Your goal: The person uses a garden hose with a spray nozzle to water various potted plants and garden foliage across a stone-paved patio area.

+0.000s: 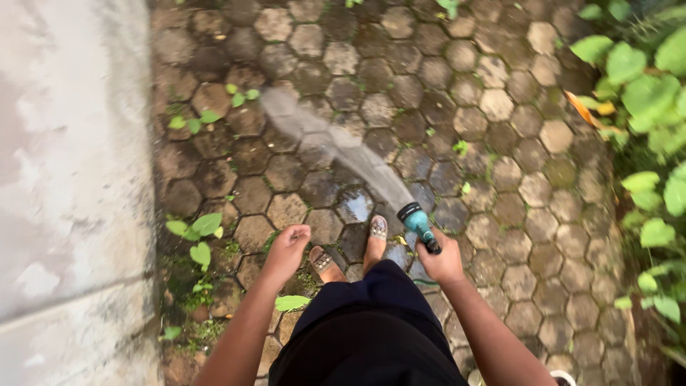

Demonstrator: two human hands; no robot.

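Outdoors, the ground is a path of hexagonal paving stones [493, 104], brownish and grey, with moss and small weeds in the joints; several stones near the feet look dark and wet. Along the left runs a pale concrete slab [71, 179], and small green seedlings [196, 232] grow in the strip between it and the stones. Broad-leaved green plants [647, 93] crowd the right edge, with one orange leaf among them.

The right hand [444, 261] has its fingers closed around the black grip of a hose nozzle [416, 223], which has a teal body and a dark ring at its head. It is held low, just right of the sandalled feet [376, 232], and points up and to the left across the path. A whitish spray of water [329, 139] fans out from it over the stones toward the seedlings farther up. A bit of green behind the hand may be the hose, though it is mostly hidden.

The left hand [287, 250] hangs free above the stones, its fingers curled together in a loose fist, holding nothing.
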